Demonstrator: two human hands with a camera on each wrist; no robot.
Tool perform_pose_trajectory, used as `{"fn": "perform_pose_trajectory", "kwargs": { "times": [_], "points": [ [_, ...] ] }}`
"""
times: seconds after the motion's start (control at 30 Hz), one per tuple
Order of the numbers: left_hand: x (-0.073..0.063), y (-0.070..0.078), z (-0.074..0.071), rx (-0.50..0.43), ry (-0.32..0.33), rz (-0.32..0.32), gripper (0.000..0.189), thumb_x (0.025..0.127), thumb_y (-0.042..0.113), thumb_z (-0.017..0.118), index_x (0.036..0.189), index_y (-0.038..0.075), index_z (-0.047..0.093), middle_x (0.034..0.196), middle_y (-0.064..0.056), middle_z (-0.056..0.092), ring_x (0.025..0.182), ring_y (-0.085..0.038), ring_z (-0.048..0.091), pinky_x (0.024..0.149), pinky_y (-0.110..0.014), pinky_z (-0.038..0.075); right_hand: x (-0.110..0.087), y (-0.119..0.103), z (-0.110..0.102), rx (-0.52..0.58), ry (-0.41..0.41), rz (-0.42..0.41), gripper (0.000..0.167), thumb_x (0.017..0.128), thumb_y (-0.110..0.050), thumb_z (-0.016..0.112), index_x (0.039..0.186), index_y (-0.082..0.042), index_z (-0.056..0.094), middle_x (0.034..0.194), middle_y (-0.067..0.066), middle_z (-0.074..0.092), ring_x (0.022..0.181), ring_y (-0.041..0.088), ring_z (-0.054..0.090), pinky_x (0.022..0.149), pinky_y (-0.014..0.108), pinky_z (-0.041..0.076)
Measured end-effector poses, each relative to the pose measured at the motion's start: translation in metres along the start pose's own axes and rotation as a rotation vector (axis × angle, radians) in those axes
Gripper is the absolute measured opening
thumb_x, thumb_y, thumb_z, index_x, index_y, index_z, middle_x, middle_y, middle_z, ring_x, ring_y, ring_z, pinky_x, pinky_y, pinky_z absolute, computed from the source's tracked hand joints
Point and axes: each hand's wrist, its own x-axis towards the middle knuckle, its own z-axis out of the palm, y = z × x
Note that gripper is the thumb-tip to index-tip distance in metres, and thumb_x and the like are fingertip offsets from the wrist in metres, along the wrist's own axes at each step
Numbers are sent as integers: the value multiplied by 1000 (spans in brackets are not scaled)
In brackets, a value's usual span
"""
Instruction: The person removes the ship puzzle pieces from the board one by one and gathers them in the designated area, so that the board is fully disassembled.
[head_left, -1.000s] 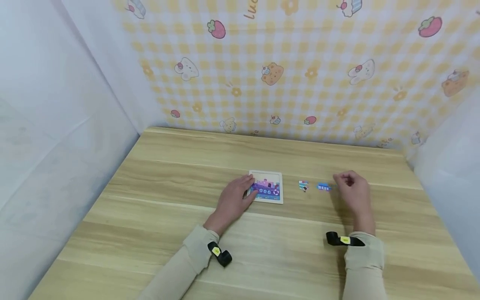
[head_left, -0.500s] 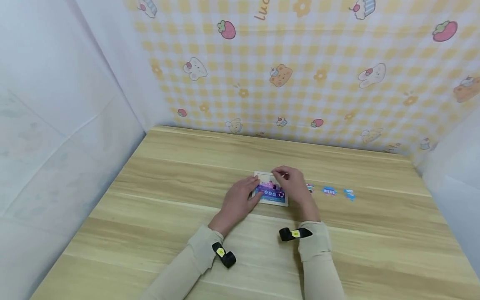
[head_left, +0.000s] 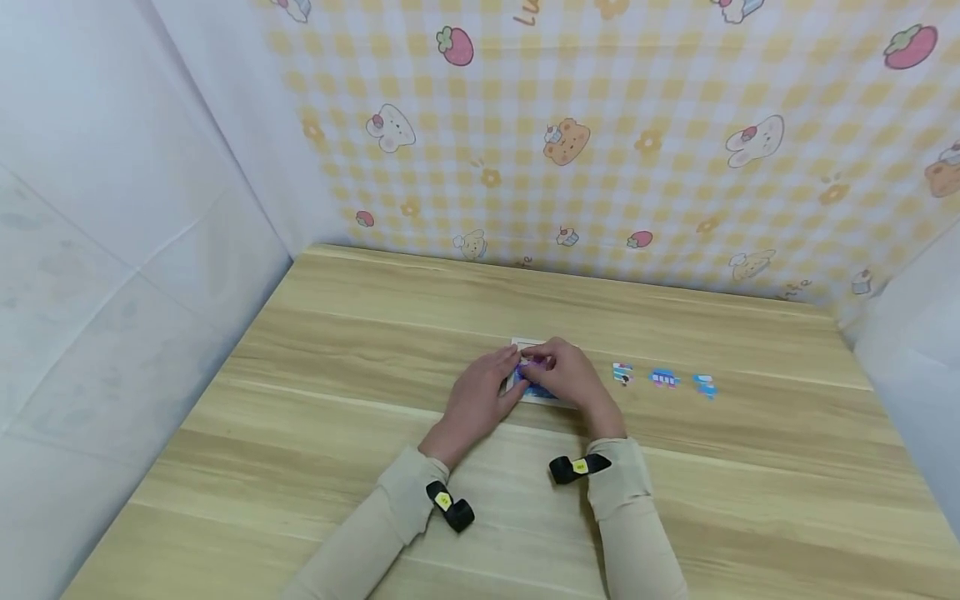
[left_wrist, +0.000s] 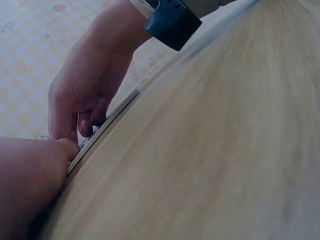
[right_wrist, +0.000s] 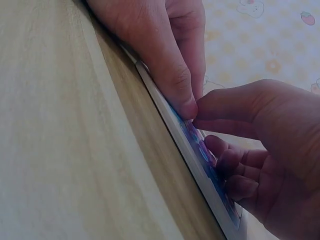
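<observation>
A small picture puzzle in a white frame [head_left: 551,402] lies flat on the table, its blue and purple picture mostly covered by both hands. Along the frame's left side rests my left hand [head_left: 472,400], thumb and fingers spread with the tips at the picture's edge. My right hand [head_left: 570,375] reaches over from the right with thumb and index finger bent down onto the picture. In the right wrist view, the left thumb [right_wrist: 182,95] meets the right hand's fingertips just above the picture [right_wrist: 200,150]. I cannot tell whether a puzzle piece is between the right fingertips.
Right of the frame, three loose puzzle pieces lie in a row: a multicoloured one [head_left: 622,374], a blue and purple one [head_left: 664,378] and a light blue one [head_left: 705,385]. A yellow checked cloth [head_left: 525,192] hangs behind the wooden table [head_left: 360,350].
My right hand has moved left from beside the loose pieces to the framed puzzle, then lower onto its picture, uncovering the light blue piece. The left hand has stayed at the frame.
</observation>
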Motion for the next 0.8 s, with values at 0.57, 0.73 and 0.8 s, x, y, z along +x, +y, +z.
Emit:
{"fn": "perform_pose_trajectory", "kwargs": {
  "times": [0.57,0.73,0.8],
  "points": [
    [0,-5,-4,15,-66,-6,69,102,47,59,154,3,47,162,-8,41,152,-23,35,129,-39,19,1,-4,5,-44,-3,94,36,89,-25,82,122,-9,78,99,7,64,87,22,60,75,36,52],
    [0,-3,-6,11,-73,-14,69,102,47,59,154,4,46,162,-8,41,153,-23,34,129,-39,18,1,-5,6,-41,-9,104,31,91,-23,81,119,-11,79,101,7,63,88,23,58,77,36,50],
    [0,-2,-6,11,-76,-22,69,102,47,59,155,5,46,162,-8,41,153,-23,34,129,-39,18,1,-5,5,-41,-10,105,29,91,-22,80,118,-11,79,100,8,62,88,23,57,76,36,48]
  ]
}}
